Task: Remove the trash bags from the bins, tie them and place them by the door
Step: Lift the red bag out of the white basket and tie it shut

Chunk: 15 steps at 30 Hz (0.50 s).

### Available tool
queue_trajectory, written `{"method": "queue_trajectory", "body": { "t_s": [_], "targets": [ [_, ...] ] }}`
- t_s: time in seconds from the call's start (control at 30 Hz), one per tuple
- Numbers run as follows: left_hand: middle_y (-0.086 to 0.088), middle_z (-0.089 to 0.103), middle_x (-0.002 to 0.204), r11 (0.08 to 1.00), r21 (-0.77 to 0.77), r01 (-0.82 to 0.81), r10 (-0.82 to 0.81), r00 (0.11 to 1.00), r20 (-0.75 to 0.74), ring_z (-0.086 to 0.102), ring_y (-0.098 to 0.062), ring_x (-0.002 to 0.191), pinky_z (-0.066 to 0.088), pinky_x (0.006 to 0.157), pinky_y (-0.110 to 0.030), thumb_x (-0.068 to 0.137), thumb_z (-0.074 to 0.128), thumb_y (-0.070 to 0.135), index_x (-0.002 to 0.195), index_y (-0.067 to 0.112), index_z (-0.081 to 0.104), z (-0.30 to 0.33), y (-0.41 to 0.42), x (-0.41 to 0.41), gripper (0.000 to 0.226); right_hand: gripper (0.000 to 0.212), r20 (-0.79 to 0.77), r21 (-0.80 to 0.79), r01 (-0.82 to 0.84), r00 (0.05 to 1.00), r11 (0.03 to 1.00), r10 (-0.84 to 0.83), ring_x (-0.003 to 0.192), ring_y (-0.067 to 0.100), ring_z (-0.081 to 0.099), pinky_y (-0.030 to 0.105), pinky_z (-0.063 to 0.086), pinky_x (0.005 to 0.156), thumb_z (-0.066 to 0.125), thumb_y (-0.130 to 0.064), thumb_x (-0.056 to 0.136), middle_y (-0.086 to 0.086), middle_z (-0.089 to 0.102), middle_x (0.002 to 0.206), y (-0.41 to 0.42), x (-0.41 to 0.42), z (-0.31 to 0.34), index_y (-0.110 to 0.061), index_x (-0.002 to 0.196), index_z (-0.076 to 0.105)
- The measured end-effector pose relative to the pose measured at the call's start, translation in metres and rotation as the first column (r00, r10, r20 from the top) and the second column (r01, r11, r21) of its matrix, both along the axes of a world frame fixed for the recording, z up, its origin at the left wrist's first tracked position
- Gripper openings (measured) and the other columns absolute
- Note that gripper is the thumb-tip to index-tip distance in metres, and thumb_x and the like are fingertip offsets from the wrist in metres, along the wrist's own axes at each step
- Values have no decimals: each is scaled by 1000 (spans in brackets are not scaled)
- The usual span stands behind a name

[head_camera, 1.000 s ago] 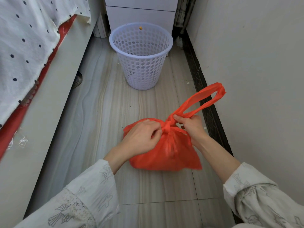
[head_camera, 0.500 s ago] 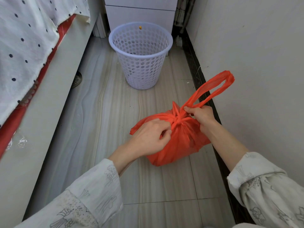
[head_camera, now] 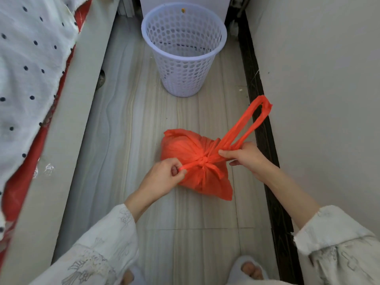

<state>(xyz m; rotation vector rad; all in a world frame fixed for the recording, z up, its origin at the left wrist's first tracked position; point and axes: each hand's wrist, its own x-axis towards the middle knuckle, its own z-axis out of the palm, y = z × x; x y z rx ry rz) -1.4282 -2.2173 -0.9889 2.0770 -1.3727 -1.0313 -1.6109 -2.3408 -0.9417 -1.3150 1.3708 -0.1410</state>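
Observation:
A full orange-red trash bag (head_camera: 185,149) rests on the tiled floor, its two handles crossed into a knot at its top. My left hand (head_camera: 162,179) pinches the short left handle end beside the knot. My right hand (head_camera: 244,157) grips the other handle, whose long loop (head_camera: 253,122) sticks up toward the right wall. Beyond the bag stands a white perforated bin (head_camera: 183,56), upright with no bag in it.
A bed edge (head_camera: 67,124) with a white dotted cover over red cloth runs along the left. The wall and its dark skirting (head_camera: 265,140) close the right side. A white cabinet stands behind the bin. My slippered feet (head_camera: 246,270) are at the bottom.
The two hands have pulled apart, drawing the handles tight into a knot. The bag has settled onto the floor, and the view has tilted downward.

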Motion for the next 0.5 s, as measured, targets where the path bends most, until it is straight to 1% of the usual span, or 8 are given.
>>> {"method": "queue_trajectory", "body": {
  "t_s": [0.1, 0.13, 0.17, 0.23, 0.27, 0.33, 0.4, 0.5],
  "targets": [
    [9, 48, 61, 990, 135, 33, -29, 999, -27, 46, -8, 57, 41, 65, -29, 81, 63, 28, 70, 25, 54, 33, 24, 3, 14, 22, -59, 73, -30, 998, 997, 34, 72, 15, 62, 16, 49, 56, 68, -11, 80, 17, 69, 99, 19, 5, 36, -1, 100, 66],
    [9, 48, 60, 987, 157, 33, -27, 999, -43, 45, -4, 55, 40, 62, -24, 81, 64, 27, 68, 27, 53, 49, 29, 7, 17, 24, -60, 96, -21, 998, 995, 27, 68, 14, 61, 14, 50, 53, 68, -9, 80, 19, 68, 100, 24, 7, 54, 2, 101, 66],
    [9, 48, 60, 984, 174, 38, -28, 998, -64, 46, -2, 52, 37, 58, -17, 81, 65, 25, 66, 29, 51, 68, 33, 12, 20, 26, -57, 114, -9, 998, 993, 16, 68, 17, 63, 16, 52, 55, 68, -8, 80, 22, 68, 101, 29, 9, 72, 5, 102, 65],
    [10, 47, 59, 978, 201, 63, -44, 994, -102, 48, 5, 51, 35, 54, -11, 80, 66, 22, 64, 32, 50, 111, 40, 19, 25, 28, -60, 139, 14, 998, 990, -5, 86, 35, 68, 31, 56, 78, 68, -7, 80, 27, 67, 106, 38, 14, 112, 9, 103, 65],
    [10, 47, 60, 974, 214, 74, -50, 992, -115, 48, 8, 52, 34, 54, -10, 80, 66, 21, 65, 31, 51, 135, 44, 21, 24, 29, -63, 153, 22, 998, 988, -12, 96, 40, 66, 40, 54, 89, 68, -7, 80, 29, 67, 106, 42, 17, 134, 11, 103, 65],
    [10, 48, 61, 967, 241, 79, -50, 991, -124, 48, 10, 53, 34, 55, -9, 80, 66, 20, 67, 30, 53, 181, 52, 24, 22, 29, -65, 187, 29, 998, 982, -17, 101, 41, 64, 47, 49, 95, 69, -7, 79, 29, 68, 103, 51, 19, 180, 11, 101, 66],
    [10, 48, 61, 966, 251, 54, -23, 992, -125, 49, 11, 54, 34, 55, -9, 80, 67, 19, 64, 32, 51, 225, 63, 25, 26, 24, -53, 225, 27, 998, 974, -15, 93, 37, 67, 41, 53, 89, 70, -8, 78, 25, 70, 98, 62, 16, 220, 8, 97, 68],
    [9, 51, 63, 965, 262, 9, 31, 989, -147, 50, 10, 56, 38, 64, -20, 80, 67, 18, 65, 34, 51, 294, 79, 24, 27, 13, -15, 299, 84, 996, 950, -84, 65, 16, 65, 18, 53, 62, 68, -4, 79, 10, 68, 77, 82, 9, 287, 1, 91, 68]
  ]
}}
